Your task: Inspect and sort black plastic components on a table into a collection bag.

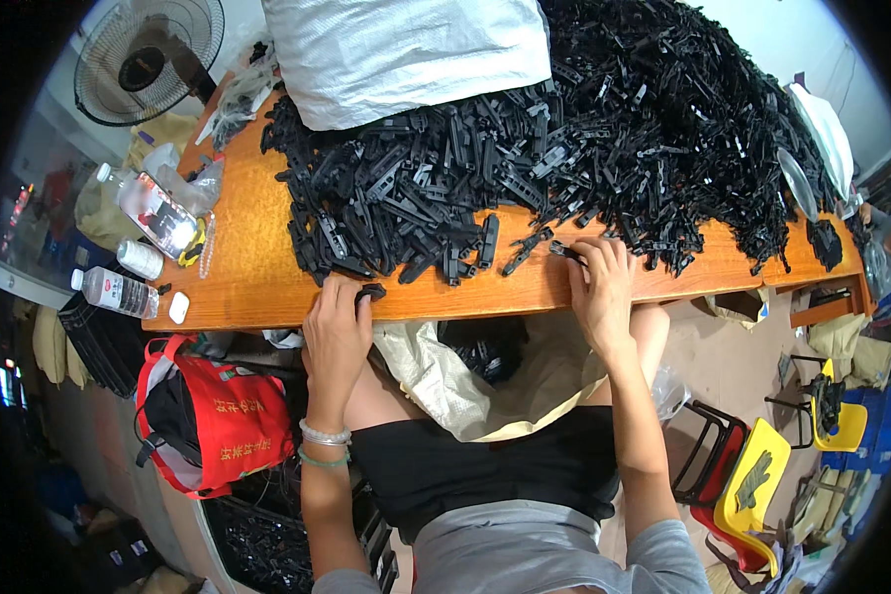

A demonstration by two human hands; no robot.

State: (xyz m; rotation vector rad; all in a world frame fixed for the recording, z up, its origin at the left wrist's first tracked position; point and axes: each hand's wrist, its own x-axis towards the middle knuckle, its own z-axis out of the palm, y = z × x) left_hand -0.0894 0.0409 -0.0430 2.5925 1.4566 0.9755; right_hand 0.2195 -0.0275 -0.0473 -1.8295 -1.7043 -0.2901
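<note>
My left hand (338, 325) is at the table's near edge, its fingers closed on a small black plastic part (370, 292). Farther right, my right hand (602, 289) pinches another narrow black plastic part (564, 251) just above the wood. Between the hands, a loose black clip-like piece (528, 250) lies on the table (416, 309). Beyond them spreads a large pile of black plastic parts (653, 129). An open woven sack (431, 371) rests in my lap below the edge, with black parts (485, 346) visible inside it.
A white woven sack (406, 59) sits on the pile. At the left are a phone (163, 218), a white jar (141, 259), a water bottle (119, 293) and a fan (148, 64). A red bag (228, 416) hangs below; a yellow chair (757, 495) stands at right.
</note>
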